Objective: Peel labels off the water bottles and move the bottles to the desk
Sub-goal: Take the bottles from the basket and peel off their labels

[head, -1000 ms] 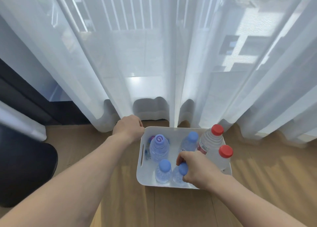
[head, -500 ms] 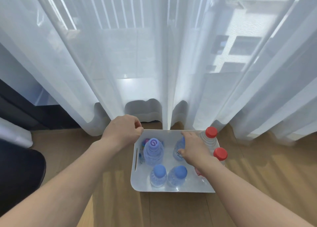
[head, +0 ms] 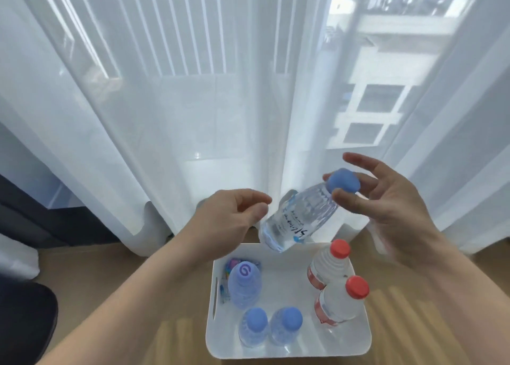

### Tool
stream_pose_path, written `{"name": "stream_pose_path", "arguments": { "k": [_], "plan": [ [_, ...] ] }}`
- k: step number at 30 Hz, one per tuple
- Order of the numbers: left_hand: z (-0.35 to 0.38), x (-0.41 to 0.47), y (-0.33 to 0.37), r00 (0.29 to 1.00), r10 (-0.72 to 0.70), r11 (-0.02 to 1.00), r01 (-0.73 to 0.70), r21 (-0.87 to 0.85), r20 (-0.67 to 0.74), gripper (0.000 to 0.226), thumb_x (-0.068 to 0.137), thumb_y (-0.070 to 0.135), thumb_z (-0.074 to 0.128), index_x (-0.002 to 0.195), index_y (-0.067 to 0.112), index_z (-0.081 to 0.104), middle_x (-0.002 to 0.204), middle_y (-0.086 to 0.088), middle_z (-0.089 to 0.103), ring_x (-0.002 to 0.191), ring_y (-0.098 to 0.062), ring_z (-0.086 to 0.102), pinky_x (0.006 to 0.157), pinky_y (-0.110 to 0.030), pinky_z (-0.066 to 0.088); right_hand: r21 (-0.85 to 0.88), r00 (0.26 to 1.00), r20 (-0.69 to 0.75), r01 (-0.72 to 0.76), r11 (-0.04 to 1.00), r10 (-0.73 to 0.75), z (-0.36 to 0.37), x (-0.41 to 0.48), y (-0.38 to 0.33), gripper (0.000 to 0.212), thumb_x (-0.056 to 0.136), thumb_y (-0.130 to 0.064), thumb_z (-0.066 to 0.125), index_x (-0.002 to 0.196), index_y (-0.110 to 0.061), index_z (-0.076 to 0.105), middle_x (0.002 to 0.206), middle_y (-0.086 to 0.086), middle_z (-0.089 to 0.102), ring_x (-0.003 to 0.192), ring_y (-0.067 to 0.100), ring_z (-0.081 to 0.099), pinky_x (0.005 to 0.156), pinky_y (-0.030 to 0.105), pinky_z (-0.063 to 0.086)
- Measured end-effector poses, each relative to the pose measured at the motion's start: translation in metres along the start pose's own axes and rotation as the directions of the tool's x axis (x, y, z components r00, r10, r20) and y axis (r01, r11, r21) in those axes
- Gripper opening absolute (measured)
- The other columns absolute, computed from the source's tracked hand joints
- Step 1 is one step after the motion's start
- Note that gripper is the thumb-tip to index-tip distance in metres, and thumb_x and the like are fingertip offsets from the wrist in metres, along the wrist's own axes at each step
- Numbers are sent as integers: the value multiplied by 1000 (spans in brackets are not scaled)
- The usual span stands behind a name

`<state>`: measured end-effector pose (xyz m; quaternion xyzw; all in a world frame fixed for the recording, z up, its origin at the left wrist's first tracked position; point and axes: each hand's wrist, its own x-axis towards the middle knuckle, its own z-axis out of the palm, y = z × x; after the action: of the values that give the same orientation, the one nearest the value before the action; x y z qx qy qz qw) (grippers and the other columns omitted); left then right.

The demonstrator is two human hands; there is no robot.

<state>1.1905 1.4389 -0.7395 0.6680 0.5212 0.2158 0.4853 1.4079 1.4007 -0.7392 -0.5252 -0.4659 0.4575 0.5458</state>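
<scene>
My right hand (head: 392, 207) holds a small clear water bottle (head: 299, 218) by its blue cap, tilted, above the back of the white bin (head: 358, 345). The bottle carries a clear label with blue writing. My left hand (head: 234, 215) is loosely curled just left of the bottle's base and holds nothing. In the bin stand two small blue-capped bottles (head: 269, 328), a larger bottle with a purple cap (head: 244, 284) and two red-capped bottles (head: 342, 299) with red labels.
The bin sits on a wooden floor (head: 138, 282) in front of sheer white curtains (head: 165, 102) that cover a window. A dark object (head: 24, 323) lies at the lower left. Small colourful items lie in the bin's back left corner.
My right hand has lifted a blue-capped bottle out of the bin and tilted it. My left hand has let go of the bin's corner and risen toward the bottle.
</scene>
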Motion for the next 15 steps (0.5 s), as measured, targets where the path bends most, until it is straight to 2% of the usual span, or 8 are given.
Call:
{"name": "stream_pose_path", "arguments": {
  "k": [2, 4, 6, 8, 11, 13, 15],
  "plan": [
    [10, 0, 14, 997, 50, 995, -44, -95, 61, 16, 90, 17, 58, 101, 20, 69, 88, 15, 71, 68, 9, 65, 62, -6, 50, 305, 998, -53, 2, 952, 15, 1, 2, -12, 54, 46, -43, 83, 93, -21, 70, 82, -3, 75, 86, 14, 70, 73, 30, 58],
    [16, 0, 20, 993, 112, 992, -109, -71, 48, 16, 87, 20, 62, 92, 33, 69, 81, 25, 72, 75, 9, 64, 74, -7, 49, 497, 990, -82, -59, 866, 115, 7, 3, -17, 31, 68, -41, 66, 88, -17, 68, 71, -6, 69, 83, 13, 67, 65, 34, 60],
    [21, -2, 24, 993, 115, 990, -113, -86, 22, 17, 85, 22, 63, 90, 37, 69, 89, 22, 74, 84, 0, 67, 80, -17, 52, 542, 979, -55, -136, 829, 196, 11, 3, -18, 30, 75, -40, 54, 90, -16, 65, 67, -5, 67, 85, 18, 70, 75, 46, 58],
    [27, -7, 29, 996, 76, 985, -69, -158, 40, 16, 86, 22, 62, 94, 34, 71, 95, 8, 76, 82, -14, 69, 84, -32, 56, 579, 977, 9, -177, 796, 211, 12, 1, -17, 34, 72, -40, 54, 93, -15, 65, 67, -3, 66, 77, 18, 70, 81, 46, 53],
    [36, -14, 38, 997, 63, 971, -53, -235, 38, 15, 86, 16, 63, 93, 25, 73, 94, -7, 76, 72, -16, 64, 78, -32, 56, 599, 979, 90, -201, 775, 184, 12, 0, -17, 35, 74, -40, 52, 93, -14, 66, 71, -2, 65, 72, 16, 67, 74, 39, 52],
    [36, -14, 40, 999, 41, 964, -45, -262, -20, 12, 82, 14, 68, 90, 18, 75, 89, -11, 76, 69, -18, 64, 70, -27, 58, 588, 979, 113, -202, 784, 168, 12, 1, -16, 34, 74, -40, 53, 91, -15, 67, 73, -2, 66, 72, 16, 67, 71, 36, 53],
    [36, -14, 39, 997, 26, 966, -43, -256, -68, 8, 79, 13, 72, 85, 14, 77, 84, -12, 77, 70, -20, 66, 70, -32, 58, 563, 978, 120, -208, 800, 169, 12, 1, -16, 34, 73, -41, 54, 91, -16, 68, 74, -2, 69, 73, 15, 69, 71, 36, 53]
  ]
}}
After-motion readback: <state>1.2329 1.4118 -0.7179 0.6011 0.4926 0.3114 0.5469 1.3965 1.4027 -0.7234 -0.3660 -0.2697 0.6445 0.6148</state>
